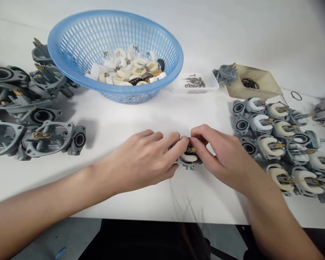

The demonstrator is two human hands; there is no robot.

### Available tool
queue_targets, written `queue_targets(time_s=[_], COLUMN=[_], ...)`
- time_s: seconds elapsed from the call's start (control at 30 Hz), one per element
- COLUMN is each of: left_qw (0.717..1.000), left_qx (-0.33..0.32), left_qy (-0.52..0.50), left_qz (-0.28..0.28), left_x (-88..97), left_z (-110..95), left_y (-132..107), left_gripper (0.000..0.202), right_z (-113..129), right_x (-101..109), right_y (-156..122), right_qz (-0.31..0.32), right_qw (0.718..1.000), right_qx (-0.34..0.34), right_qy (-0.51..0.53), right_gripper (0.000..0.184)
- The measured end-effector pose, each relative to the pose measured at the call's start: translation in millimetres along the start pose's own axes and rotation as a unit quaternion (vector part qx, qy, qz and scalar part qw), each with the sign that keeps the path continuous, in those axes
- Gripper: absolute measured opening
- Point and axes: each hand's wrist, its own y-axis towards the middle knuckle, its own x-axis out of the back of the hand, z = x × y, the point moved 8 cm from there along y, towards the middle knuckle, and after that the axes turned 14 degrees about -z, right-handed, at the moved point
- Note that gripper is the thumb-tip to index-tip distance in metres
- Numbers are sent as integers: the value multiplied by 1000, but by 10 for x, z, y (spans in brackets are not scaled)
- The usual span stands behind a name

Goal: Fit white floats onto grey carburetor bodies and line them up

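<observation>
A grey metal carburetor body (189,160) with a cream float fitted in it rests on the white table (141,119) near the front edge. My left hand (148,159) grips it from the left, fingers curled over its top. My right hand (219,153) holds it from the right, thumb and fingertips pinched at a small brass part on top. Most of the body is hidden under my fingers.
A blue plastic basket (70,39) of white, cream and black floats stands at the back. Bare grey carburetor bodies (35,119) lie at the left. Rows of bodies with floats fitted (281,141) fill the right. A small clear tray of pins (195,82) and a beige bag (260,85) sit behind.
</observation>
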Motion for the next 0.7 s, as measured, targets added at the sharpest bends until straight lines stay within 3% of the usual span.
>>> queue_targets(time_s=[0.13,0.5,0.7], left_qw=[1000,996,993], left_qx=[-11,22,36], left_qy=[14,-47,-80], left_qz=[1,-78,-72], left_x=[27,18,-32], left_z=[-27,66,118], left_y=[-3,14,-13], left_gripper=[41,32,35], right_z=[-7,24,57], right_x=[-11,54,124], right_y=[-10,11,22], right_qz=[-3,-39,-55], right_qw=[1000,997,993], right_qx=[13,12,40], right_qy=[-7,61,98], right_gripper=[11,8,7])
